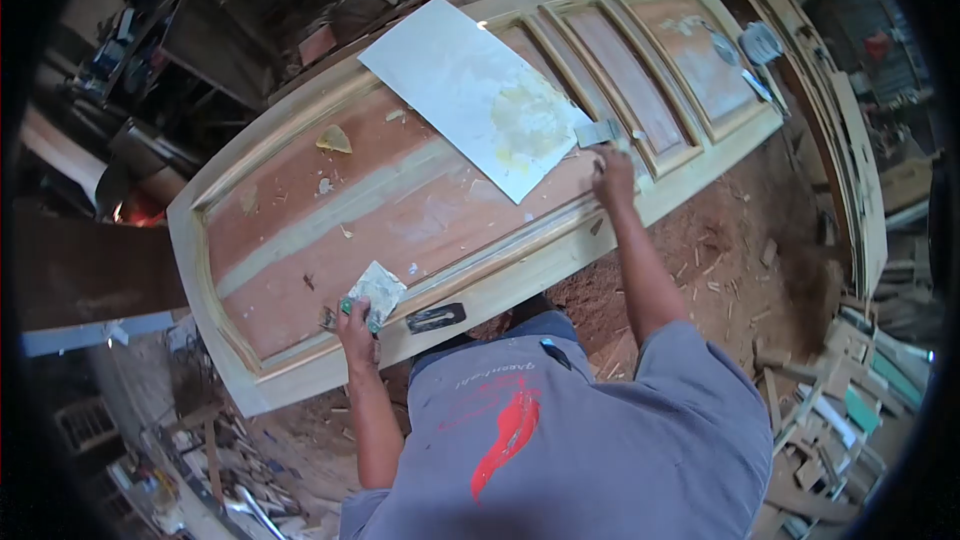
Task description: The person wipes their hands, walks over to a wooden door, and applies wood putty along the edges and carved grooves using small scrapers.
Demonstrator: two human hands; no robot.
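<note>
A large panelled wooden door [300, 230] lies flat in front of me. My left hand [355, 328] grips a wide scraper [375, 290] with a green handle, its blade smeared with pale filler, resting on the door's near panel. My right hand [612, 178] holds a narrower putty knife [598, 132], whose blade sits at the edge of a white board [450, 70]. The board lies across the door and carries a yellowish patch of filler [525, 120]. A dab of filler [334, 140] sits on the far side of the near panel.
A black lock plate [436, 318] is set in the door's near edge. More tools [760, 45] lie on the door's far right end. Sawdust covers the floor [720, 250]. Wood offcuts [840, 410] are piled at right, and cluttered benches [140, 30] stand at left.
</note>
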